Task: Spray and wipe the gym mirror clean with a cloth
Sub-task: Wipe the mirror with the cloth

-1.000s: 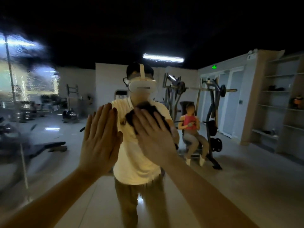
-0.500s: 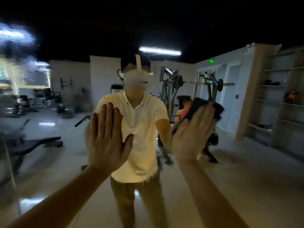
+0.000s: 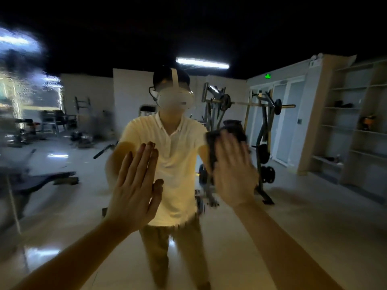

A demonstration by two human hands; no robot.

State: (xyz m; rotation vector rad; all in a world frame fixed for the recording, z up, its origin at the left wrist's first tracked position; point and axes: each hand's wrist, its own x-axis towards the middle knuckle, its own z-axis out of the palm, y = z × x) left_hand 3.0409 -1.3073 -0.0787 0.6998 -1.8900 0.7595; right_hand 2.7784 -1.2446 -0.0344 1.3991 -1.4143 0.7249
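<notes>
My flat right hand (image 3: 232, 170) presses the dark crumpled cloth (image 3: 229, 130) against the large glass gym mirror (image 3: 314, 216); my left hand (image 3: 136, 185) braces open-palmed. Firm, overlapping strokes should work best.

Place: gym, indoor, dimly lit. Evidence: weight machine (image 3: 264, 130) with round weight plates (image 3: 269, 174) on its pegs; padded bench (image 3: 48, 181) low at the left; blurred racks along the back wall; wall-sized mirror (image 3: 31, 86), streaked wet at upper left; open shelves (image 3: 351, 122) at the right; glossy floor (image 3: 314, 227); ceiling tube light (image 3: 202, 63).
</notes>
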